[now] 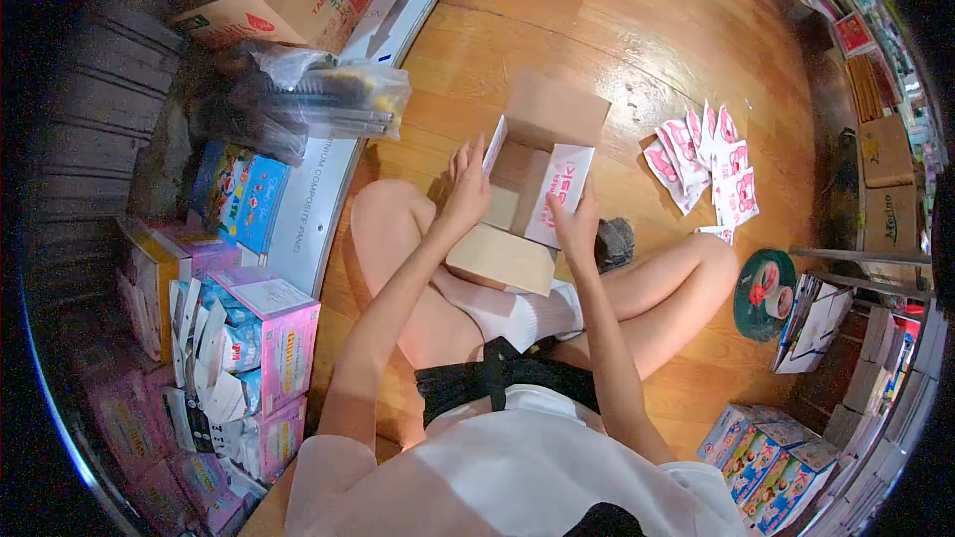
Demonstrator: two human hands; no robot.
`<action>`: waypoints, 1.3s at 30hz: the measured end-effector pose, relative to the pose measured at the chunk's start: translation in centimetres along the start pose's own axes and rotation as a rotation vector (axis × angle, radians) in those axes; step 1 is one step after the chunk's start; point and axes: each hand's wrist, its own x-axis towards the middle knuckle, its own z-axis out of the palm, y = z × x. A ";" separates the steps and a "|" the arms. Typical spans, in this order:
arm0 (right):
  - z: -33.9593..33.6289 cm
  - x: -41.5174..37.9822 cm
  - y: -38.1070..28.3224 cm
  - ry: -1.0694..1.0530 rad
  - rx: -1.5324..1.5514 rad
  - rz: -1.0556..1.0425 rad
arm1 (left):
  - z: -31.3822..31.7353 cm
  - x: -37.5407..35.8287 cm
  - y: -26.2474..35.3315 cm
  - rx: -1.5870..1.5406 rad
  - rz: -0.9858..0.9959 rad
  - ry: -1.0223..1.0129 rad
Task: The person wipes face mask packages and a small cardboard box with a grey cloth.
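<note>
An open cardboard box (575, 184), white with pink print outside and plain brown inside, is held up between my two hands above my crossed legs. Its flaps stand spread, one away from me and one toward me. My left hand (468, 184) grips the left side panel near its top edge. On the printed right panel, my right hand (577, 217) has its thumb on the outer face and its fingers mostly hidden. The part of the inside that shows holds nothing. Several white packets with pink print (711, 164) lie in a loose pile on the wooden floor, right of the box.
Left, a low white panel (318, 189) bears a large carton (298, 0) and plastic-wrapped goods (338, 99); pink boxes (288, 348) stand nearer me. A dark crumpled item (615, 242) lies by my right leg. Right are tape rolls (764, 293), blue boxes (771, 467) and shelves (890, 278).
</note>
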 end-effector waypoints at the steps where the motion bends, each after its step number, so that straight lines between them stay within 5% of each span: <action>1: -0.6 0.1 -1.4 -0.001 -0.118 -0.072 | -0.2 -0.5 0.1 -0.003 -0.009 0.014; 4: -2.0 0.9 -4.4 -0.167 -0.163 0.159 | -0.4 -1.8 0.1 -0.015 -0.044 0.065; 12: -1.3 1.9 -4.3 -0.105 -0.176 0.001 | -1.4 -2.0 3.5 0.226 -0.282 0.065; 15: -1.5 1.6 -4.6 -0.097 -0.166 0.011 | -2.2 -0.3 3.4 0.158 -0.074 0.044; 21: -1.4 1.4 -5.2 -0.064 -0.150 0.025 | -5.9 7.6 6.9 0.582 0.454 0.035; 27: -1.6 1.5 -5.3 -0.069 -0.125 0.038 | -3.6 10.1 6.1 1.003 0.618 0.172; 32: -0.6 1.6 -4.0 -0.011 -0.132 0.020 | -4.0 4.7 6.0 0.762 0.750 0.263; 36: -1.1 2.0 -3.8 -0.149 -0.051 0.011 | -3.2 0.5 4.7 0.561 0.730 0.027; 39: -2.0 3.0 -2.1 -0.368 0.064 0.038 | -2.8 -0.4 4.1 0.377 0.734 0.110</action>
